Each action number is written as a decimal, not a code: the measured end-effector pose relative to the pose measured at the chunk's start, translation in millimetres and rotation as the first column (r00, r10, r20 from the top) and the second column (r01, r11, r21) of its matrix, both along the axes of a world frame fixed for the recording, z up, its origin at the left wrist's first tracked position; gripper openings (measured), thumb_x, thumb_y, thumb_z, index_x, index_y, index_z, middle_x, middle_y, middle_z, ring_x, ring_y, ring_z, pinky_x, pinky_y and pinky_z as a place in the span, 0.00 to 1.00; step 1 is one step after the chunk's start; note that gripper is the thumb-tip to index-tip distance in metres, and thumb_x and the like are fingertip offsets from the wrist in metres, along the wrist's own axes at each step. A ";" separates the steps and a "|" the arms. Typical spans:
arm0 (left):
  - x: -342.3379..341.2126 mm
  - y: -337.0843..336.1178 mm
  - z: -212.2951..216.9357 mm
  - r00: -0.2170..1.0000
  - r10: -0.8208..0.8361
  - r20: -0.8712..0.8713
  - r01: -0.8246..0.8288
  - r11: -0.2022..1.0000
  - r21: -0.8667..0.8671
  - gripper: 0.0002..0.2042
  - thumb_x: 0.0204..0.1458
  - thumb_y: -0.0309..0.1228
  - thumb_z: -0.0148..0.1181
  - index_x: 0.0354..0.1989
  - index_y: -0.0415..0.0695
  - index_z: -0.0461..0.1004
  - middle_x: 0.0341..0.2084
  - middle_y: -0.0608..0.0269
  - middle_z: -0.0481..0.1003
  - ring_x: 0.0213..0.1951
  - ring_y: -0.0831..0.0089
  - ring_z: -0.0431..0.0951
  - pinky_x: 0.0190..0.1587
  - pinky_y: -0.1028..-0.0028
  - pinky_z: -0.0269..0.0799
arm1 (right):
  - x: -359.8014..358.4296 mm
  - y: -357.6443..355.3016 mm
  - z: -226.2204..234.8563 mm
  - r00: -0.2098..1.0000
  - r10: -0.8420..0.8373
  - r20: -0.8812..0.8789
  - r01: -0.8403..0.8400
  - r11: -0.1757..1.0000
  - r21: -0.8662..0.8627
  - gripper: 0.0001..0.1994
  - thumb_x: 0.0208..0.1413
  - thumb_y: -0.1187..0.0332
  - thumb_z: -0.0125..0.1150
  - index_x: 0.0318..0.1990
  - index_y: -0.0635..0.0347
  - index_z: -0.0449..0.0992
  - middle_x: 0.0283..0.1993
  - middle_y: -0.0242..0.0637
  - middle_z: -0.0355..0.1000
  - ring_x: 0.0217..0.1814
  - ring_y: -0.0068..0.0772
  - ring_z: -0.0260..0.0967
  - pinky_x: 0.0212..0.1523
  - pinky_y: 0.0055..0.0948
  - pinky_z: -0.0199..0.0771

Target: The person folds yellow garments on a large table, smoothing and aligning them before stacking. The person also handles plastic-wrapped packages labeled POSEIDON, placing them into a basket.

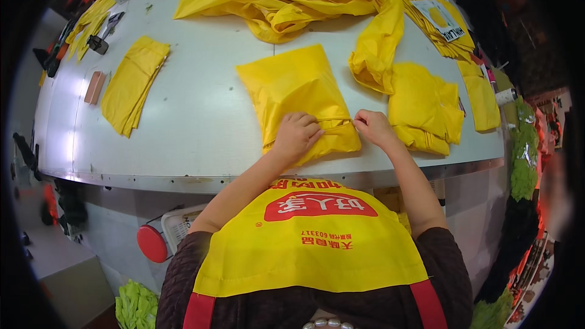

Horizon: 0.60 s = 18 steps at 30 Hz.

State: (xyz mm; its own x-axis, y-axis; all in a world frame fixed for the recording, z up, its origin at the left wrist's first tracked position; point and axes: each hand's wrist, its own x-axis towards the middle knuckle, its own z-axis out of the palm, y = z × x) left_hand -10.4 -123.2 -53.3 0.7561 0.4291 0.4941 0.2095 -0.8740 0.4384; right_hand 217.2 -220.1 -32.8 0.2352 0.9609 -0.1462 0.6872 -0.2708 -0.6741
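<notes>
Apron: yellow apron [311,247] with red print and red straps, worn by the person, fills the lower middle of the view, closest to the lens.
Left hand: left hand [297,136] lies knuckles-up on the near part of the folded bag [295,94]; fingers curled and pressing a fold line down, clamping the cloth against the tabletop [195,116].
Right hand: right hand [373,127] sits at the bag's right edge, fingers pinched on the end of the same fold.
Bag position: flat on the tabletop near its front edge, straight ahead of the person, between the two hands.
Key relation: the crease runs left to right from the left fingers to the right fingers, crosswise to the bag's long axis, which points away from the person and leans slightly left. Most of the bag lies beyond both hands; a short flap lies on the near side. Both hands touch it, the left resting further over the cloth, the right only at the rim.
Right neighbour: folded pile [426,106] just beside the right hand.
Far side: loose heap [286,0] of yellow cloth, well apart.
Left side: folded stack [134,82], with a small brown block [95,87] beside it.
</notes>
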 end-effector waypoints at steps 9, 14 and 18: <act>-16.8 6.0 -12.3 0.997 -0.064 -0.033 0.039 0.866 -0.499 0.05 0.45 0.30 0.57 0.28 0.42 0.74 0.30 0.58 0.73 0.36 0.59 0.70 0.43 0.63 0.62 | -61.4 8.7 15.9 0.995 -0.027 0.099 0.031 0.998 -0.047 0.11 0.47 0.62 0.55 0.28 0.62 0.74 0.26 0.47 0.72 0.29 0.48 0.70 0.32 0.39 0.69; 40.1 40.8 33.8 0.979 -0.178 -0.103 0.187 0.978 0.089 0.08 0.43 0.32 0.58 0.33 0.47 0.75 0.34 0.63 0.74 0.46 0.61 0.69 0.47 0.61 0.62 | -42.3 -9.1 -28.2 0.995 -0.084 -0.048 0.081 0.995 -0.066 0.10 0.50 0.64 0.55 0.31 0.62 0.73 0.25 0.46 0.72 0.26 0.47 0.70 0.28 0.37 0.68; 102.0 44.3 22.1 0.585 -0.299 -0.754 0.658 0.719 0.225 0.13 0.45 0.43 0.52 0.36 0.56 0.77 0.40 0.71 0.75 0.54 0.65 0.65 0.59 0.44 0.46 | -61.6 -14.8 5.7 0.944 -0.057 0.324 0.070 0.997 -0.031 0.11 0.50 0.61 0.54 0.32 0.58 0.75 0.28 0.47 0.73 0.31 0.53 0.70 0.31 0.45 0.70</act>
State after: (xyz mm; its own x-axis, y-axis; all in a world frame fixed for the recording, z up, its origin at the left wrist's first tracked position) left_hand 91.5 -78.9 -31.2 0.9590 -0.2277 -0.1688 -0.2443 -0.9660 -0.0846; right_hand 155.6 -234.9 -27.1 0.3368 0.9371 -0.0920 0.8463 -0.3441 -0.4067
